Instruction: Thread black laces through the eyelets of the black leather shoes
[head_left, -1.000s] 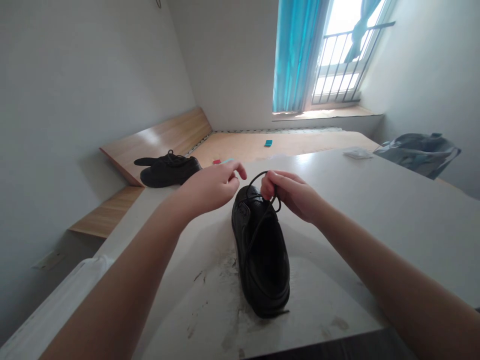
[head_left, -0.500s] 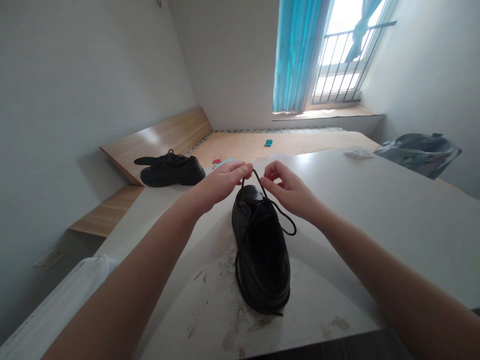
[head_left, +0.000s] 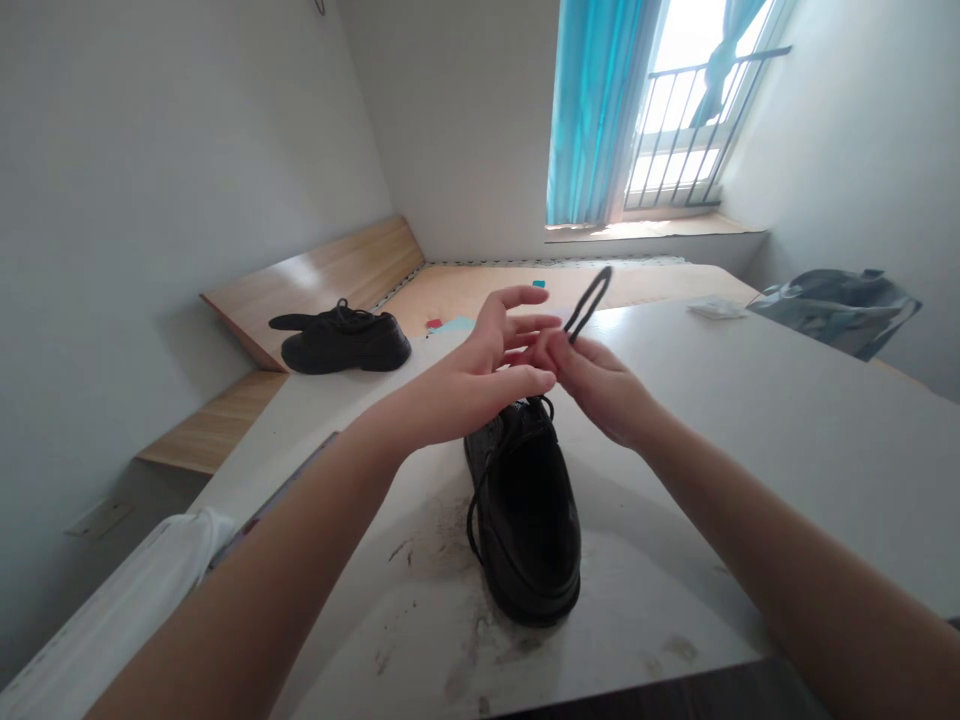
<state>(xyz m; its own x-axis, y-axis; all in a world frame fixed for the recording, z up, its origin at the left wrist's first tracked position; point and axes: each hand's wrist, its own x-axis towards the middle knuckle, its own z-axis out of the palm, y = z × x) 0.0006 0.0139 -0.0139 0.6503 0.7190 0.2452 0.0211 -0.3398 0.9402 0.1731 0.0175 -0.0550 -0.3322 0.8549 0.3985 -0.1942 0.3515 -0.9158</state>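
The person's right hand (head_left: 600, 385) pinches a black shoelace loop (head_left: 589, 302) firmly between its fingertips, with the loop standing up toward 1 o'clock. The left hand (head_left: 480, 375) is open, fingers spread and grasping nothing visible, its fingers just beside the right hand (whether they touch is hard to tell). Below both hands, at 6 o'clock, a black leather shoe (head_left: 525, 520) lies on a scuffed white table (head_left: 750, 420), a lace strand curving down its left side. At 10 o'clock a second black shoe (head_left: 341, 342) sits beside a wooden board (head_left: 315, 280). A grey bag (head_left: 840, 310) slumps at 2 o'clock, and a blue curtain (head_left: 592, 110) hangs by a barred window (head_left: 675, 110) at 1 o'clock.
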